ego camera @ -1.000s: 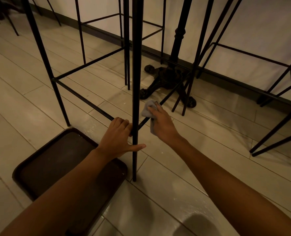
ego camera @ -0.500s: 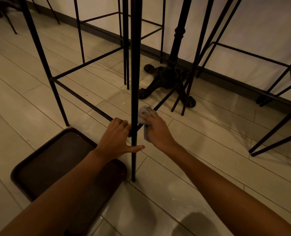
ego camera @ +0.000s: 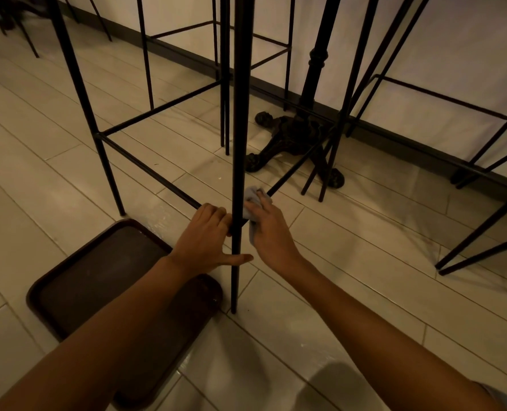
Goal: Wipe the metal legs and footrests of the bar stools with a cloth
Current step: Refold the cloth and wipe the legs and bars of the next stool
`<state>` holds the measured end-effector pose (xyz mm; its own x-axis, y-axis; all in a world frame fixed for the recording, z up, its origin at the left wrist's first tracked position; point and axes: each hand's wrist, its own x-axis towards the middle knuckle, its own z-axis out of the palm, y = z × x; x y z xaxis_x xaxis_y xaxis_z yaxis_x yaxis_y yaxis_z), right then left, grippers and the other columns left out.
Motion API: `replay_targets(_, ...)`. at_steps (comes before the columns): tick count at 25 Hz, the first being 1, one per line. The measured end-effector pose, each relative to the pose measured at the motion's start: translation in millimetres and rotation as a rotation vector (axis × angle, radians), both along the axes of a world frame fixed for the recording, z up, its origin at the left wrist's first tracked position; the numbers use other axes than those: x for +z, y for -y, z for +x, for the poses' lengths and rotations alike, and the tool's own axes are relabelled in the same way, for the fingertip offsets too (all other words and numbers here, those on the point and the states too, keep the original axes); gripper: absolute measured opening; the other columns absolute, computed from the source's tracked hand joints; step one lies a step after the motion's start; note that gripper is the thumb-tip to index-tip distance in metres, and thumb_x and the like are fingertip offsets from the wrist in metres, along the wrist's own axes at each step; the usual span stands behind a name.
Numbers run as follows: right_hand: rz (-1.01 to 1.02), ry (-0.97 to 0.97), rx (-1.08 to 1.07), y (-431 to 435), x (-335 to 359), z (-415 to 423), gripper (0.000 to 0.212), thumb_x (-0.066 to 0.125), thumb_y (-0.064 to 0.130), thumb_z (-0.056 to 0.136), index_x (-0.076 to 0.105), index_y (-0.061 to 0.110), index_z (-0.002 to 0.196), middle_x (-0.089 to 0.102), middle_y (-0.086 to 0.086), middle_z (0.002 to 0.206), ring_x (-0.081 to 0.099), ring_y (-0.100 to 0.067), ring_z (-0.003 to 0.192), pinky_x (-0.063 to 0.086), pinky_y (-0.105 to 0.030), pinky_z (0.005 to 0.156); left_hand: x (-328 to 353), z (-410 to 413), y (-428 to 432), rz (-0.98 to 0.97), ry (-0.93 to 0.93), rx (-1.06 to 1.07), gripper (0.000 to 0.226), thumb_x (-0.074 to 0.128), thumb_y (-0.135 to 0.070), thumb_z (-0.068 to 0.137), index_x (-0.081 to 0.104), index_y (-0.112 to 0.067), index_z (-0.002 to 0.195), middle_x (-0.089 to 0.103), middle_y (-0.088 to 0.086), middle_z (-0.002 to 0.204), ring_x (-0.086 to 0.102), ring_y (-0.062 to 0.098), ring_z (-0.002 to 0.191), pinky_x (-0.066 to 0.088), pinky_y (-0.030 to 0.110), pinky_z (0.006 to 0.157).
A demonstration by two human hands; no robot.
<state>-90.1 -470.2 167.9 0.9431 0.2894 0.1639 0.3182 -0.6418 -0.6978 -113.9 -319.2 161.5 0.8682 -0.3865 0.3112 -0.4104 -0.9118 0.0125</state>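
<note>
The right hand [ego camera: 271, 232] is clasping a grey cloth [ego camera: 250, 198] against the right footrest bar [ego camera: 293, 170], fingers curling over the fabric just beside the stool's front leg [ego camera: 240, 129]. The left hand [ego camera: 203, 237] is gripping the left footrest bar [ego camera: 157, 176] on the other side of that leg, fingers hooking over it, thumb stretching across the leg. A dark tray [ego camera: 98, 271] is lying on the tiled floor [ego camera: 365, 232] beneath the left forearm.
</note>
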Motion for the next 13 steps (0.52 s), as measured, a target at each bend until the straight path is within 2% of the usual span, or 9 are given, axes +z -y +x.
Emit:
replay_targets(1,0.007,-0.006,0.023,-1,-1,-3,0.052,0.042,-0.01,0.088,0.04,0.009,0.136,0.02,-0.012,0.152,0.017,-0.025,0.14,0.018,-0.027,0.115,1,0,0,0.007,-0.007,-0.007,0.087,0.019,-0.086,0.068,0.06,-0.014,0.092,0.061,0.004,0.092,0.05,0.021,0.087,0.039,0.031,0.086)
replay_targets(3,0.02,-0.008,0.054,-3,-1,-8,0.053,0.041,-0.01,0.088,0.042,0.012,0.136,0.018,-0.009,0.153,0.015,-0.022,0.141,0.013,-0.01,0.11,3,-1,0,0.025,-0.001,-0.012,0.086,0.022,-0.087,0.067,0.059,-0.014,0.094,0.061,0.003,0.092,0.05,0.021,0.087,0.041,0.031,0.086)
replay_targets(4,0.027,-0.021,0.054,-3,-1,-7,0.052,0.04,-0.01,0.089,0.042,0.014,0.136,0.018,-0.008,0.153,0.016,-0.021,0.141,0.012,-0.009,0.109,4,-2,0,0.037,0.014,-0.013,0.084,0.025,-0.086,0.066,0.059,-0.014,0.094,0.061,0.003,0.091,0.051,0.02,0.086,0.042,0.031,0.085)
replay_targets(7,0.013,-0.044,0.023,3,9,-4,0.051,0.039,-0.007,0.091,0.04,0.016,0.137,0.017,-0.009,0.154,0.019,-0.023,0.14,0.018,-0.031,0.116,8,-3,-1,0.093,0.065,-0.027,0.081,0.031,-0.086,0.064,0.06,-0.015,0.091,0.061,0.002,0.089,0.053,0.019,0.083,0.045,0.028,0.081)
replay_targets(10,-0.011,-0.012,0.009,7,7,4,0.053,0.039,-0.009,0.091,0.037,0.015,0.138,0.017,-0.013,0.153,0.021,-0.026,0.139,0.022,-0.035,0.115,10,-3,-4,0.163,0.087,-0.04,0.078,0.033,-0.086,0.062,0.062,-0.017,0.085,0.061,0.0,0.089,0.055,0.018,0.083,0.045,0.026,0.082)
replay_targets(13,-0.006,-0.032,0.015,3,5,2,0.054,0.041,-0.009,0.09,0.037,0.013,0.139,0.018,-0.014,0.153,0.021,-0.027,0.139,0.023,-0.04,0.115,11,-2,-5,0.195,0.076,-0.04,0.081,0.03,-0.086,0.063,0.062,-0.016,0.087,0.061,0.001,0.09,0.054,0.018,0.084,0.031,0.025,0.085)
